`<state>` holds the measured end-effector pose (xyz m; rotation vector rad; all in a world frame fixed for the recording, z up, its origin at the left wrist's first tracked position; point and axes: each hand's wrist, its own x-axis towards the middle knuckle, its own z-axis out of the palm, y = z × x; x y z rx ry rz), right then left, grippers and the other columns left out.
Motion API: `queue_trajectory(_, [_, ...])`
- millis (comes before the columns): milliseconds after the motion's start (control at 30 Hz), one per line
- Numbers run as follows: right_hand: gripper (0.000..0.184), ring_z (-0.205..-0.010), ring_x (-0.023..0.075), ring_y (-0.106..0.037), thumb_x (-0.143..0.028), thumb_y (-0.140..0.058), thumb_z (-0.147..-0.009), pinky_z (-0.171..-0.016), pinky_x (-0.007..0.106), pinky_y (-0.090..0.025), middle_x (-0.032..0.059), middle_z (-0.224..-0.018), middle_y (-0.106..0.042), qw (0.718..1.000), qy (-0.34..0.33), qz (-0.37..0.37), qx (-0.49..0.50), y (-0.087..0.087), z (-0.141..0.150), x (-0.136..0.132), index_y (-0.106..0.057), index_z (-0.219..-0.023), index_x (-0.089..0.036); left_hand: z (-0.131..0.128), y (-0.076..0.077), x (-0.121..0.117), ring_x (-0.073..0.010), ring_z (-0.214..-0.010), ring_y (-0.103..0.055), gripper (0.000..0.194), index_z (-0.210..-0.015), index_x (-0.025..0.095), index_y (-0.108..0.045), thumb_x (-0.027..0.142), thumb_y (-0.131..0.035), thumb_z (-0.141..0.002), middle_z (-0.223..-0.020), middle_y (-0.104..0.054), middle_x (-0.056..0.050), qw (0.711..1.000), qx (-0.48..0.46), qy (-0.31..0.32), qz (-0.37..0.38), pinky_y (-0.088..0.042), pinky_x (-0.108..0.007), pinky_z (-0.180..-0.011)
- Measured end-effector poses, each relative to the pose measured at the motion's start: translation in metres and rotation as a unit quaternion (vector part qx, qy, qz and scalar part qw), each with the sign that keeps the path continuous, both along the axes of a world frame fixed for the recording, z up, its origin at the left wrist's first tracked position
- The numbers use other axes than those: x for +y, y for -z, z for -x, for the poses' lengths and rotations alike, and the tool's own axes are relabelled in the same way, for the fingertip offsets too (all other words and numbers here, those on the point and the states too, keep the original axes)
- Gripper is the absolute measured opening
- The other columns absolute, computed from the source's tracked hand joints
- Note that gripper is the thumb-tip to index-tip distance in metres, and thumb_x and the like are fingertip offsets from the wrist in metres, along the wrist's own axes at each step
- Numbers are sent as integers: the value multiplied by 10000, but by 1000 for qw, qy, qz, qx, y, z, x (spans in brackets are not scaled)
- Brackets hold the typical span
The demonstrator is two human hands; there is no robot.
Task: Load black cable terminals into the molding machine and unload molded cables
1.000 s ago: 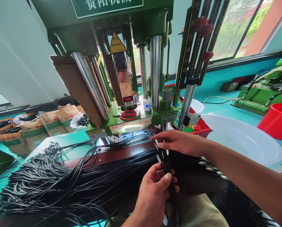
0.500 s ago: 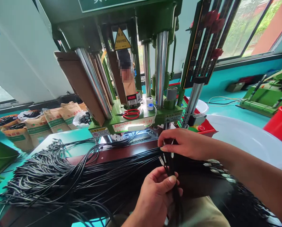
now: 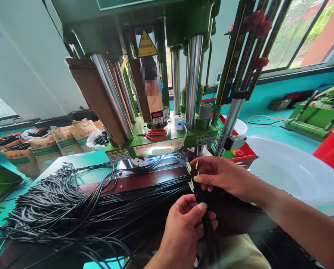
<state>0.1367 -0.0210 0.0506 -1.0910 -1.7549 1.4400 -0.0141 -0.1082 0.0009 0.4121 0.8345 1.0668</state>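
Observation:
My left hand [image 3: 183, 228] grips a small bunch of black cables [image 3: 207, 220] low in the middle, thumb pressed on them. My right hand [image 3: 225, 175] pinches the upper ends of the same bunch, where silver metal tips [image 3: 191, 169] stick up between the fingers. A big sheaf of black cables [image 3: 71, 209] fans out leftward across the brown work board [image 3: 144, 181]. Just beyond the hands stands the green press machine [image 3: 161, 142] with chrome columns.
Red-handled scissors [image 3: 155, 134] lie on the machine's green base. A large white basin [image 3: 292, 168] sits to the right, with a red tub [image 3: 333, 147] behind it. Paper sacks [image 3: 43, 145] stand at the left. Another green machine [image 3: 315, 116] is at far right.
My right hand has slid a little right and lower along the bunch, lifting the metal tips above its fingers. The loose tipped cables under my right forearm are gone from view. My left hand holds on.

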Motion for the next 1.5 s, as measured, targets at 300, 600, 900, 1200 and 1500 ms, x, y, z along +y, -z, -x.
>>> queue_trajectory(300, [400,-610,132,-569,-376,-706,-745,-572,279,-462,-10,-700,-623,996,55,29,67,16,3,-5,-588,-1057,-155,2,0,-1,-110,-743,-584,264,-952,158,-589,189,-734,-734,-916,-592,-30,998,-41,-12,-37,-481,-250,-688])
queue_trajectory(600, [318,-740,139,-521,-306,-636,-797,-667,275,-413,-16,-781,-547,999,-38,-33,18,-4,-4,-9,-595,-1089,-187,-2,-1,-2,-134,-690,-573,386,-895,144,-597,238,-834,-605,-773,-587,-20,999,34,-28,-20,-526,-307,-655])
queue_trajectory(900, [370,-554,81,-437,-403,-671,-801,-463,203,-324,-50,-674,-498,997,-41,11,68,-8,7,-10,-552,-1086,-199,0,-4,-2,-108,-686,-551,301,-891,140,-579,205,-783,-678,-785,-559,-8,999,25,7,-35,-529,-298,-680])
queue_trajectory(1200, [323,-414,83,-418,-456,-645,-796,-376,186,-341,-81,-481,-479,998,39,36,35,4,7,-10,-525,-955,-202,0,0,-5,-157,-756,-635,302,-856,151,-537,228,-778,-692,-821,-589,-4,998,4,-49,-45,-530,-350,-766])
queue_trajectory(1500, [388,-404,98,-451,-455,-557,-844,-400,201,-359,-76,-486,-500,995,-49,24,-80,-1,14,-1,-530,-1123,-187,-4,-4,5,-217,-738,-677,382,-909,158,-503,299,-777,-683,-912,-634,-51,998,-10,-2,-58,-540,-423,-739])
